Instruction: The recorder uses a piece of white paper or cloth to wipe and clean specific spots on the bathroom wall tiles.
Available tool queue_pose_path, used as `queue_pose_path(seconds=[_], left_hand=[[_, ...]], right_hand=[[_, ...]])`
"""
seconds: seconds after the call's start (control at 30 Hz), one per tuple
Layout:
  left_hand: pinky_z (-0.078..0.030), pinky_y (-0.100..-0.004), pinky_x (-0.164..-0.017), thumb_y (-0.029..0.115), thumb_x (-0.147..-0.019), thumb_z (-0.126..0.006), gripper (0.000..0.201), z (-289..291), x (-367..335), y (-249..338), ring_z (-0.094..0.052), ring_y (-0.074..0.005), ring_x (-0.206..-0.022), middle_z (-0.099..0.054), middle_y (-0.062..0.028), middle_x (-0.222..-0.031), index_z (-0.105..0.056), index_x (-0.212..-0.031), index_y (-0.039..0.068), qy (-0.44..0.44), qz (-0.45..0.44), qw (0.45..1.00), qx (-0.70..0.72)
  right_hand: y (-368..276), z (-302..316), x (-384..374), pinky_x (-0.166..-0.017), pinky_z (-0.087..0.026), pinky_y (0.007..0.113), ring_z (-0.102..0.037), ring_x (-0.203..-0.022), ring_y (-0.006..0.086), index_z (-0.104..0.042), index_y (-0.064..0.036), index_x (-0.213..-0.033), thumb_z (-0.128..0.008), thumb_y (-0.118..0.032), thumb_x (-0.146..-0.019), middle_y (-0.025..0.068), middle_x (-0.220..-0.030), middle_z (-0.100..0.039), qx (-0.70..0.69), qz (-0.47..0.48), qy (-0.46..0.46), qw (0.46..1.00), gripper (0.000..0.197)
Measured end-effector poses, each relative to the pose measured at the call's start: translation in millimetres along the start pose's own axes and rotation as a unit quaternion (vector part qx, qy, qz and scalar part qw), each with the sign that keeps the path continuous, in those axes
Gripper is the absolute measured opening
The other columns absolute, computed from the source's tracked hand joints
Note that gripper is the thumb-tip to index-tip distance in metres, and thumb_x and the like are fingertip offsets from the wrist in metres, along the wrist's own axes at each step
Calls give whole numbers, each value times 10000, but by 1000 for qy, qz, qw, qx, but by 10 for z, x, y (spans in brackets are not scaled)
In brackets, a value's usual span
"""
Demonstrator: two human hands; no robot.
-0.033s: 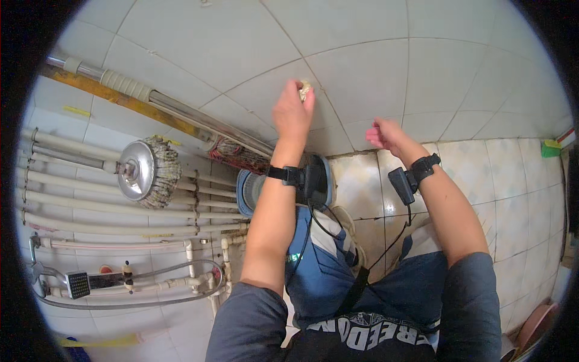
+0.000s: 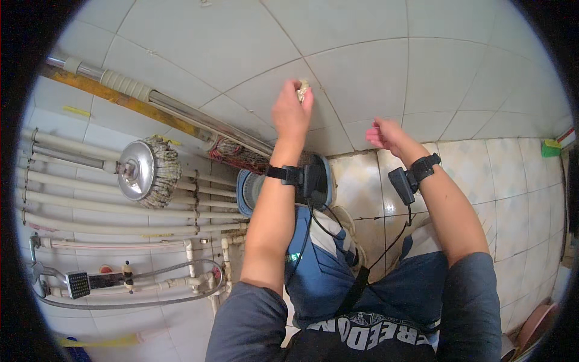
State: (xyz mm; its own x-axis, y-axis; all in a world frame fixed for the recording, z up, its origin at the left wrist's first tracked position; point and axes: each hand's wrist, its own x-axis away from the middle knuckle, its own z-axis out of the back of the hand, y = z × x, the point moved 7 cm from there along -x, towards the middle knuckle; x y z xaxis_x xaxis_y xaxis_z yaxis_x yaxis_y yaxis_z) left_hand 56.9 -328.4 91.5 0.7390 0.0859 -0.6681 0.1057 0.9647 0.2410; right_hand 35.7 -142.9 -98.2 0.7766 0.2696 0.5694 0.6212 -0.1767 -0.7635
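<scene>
In my left hand, a small crumpled pale-yellow wad is pinched between thumb and fingers. It is held at the white tiled wall; whether it touches the tiles is hard to tell. The wad could be a scouring ball or a cloth, but its kind is not clear. My right hand hangs lower and to the right, near the foot of the wall, with fingers loosely curled and nothing visible in them. Black straps with small dark devices and cables are on both wrists.
Left are a string mop, metal and wooden poles, cream pipes and a shower head with hose. A blue basket or bucket stands behind my left forearm. A green-yellow sponge lies at far right.
My left hand and the wad have shifted very slightly on the wall. My right hand has not visibly moved.
</scene>
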Motion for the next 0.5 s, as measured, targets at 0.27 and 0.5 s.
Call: queue_pose_path(seconds=[0.27, 0.5], left_hand=[[-441, -356, -591, 189, -711, -580, 195, 74, -19, 66, -552, -269, -690, -567, -94, -772, -531, -865, 80, 69, -45, 996, 33], [-440, -359, -571, 255, -724, -581, 205, -411, 156, 28, -565, -278, -667, -579, -114, -740, -543, -847, 95, -86, -56, 995, 5]], right_hand=[[-20, 107, -23, -561, -478, 237, -559, -713, 167, -440, -33, -923, -391, -302, -851, 90, -823, -544, 44, -5, -47, 998, 282], [-74, 62, 11, -554, -479, 237, -560, -707, 158, -445, -33, -928, -380, -311, -858, 85, -828, -546, 38, 7, -30, 999, 295]])
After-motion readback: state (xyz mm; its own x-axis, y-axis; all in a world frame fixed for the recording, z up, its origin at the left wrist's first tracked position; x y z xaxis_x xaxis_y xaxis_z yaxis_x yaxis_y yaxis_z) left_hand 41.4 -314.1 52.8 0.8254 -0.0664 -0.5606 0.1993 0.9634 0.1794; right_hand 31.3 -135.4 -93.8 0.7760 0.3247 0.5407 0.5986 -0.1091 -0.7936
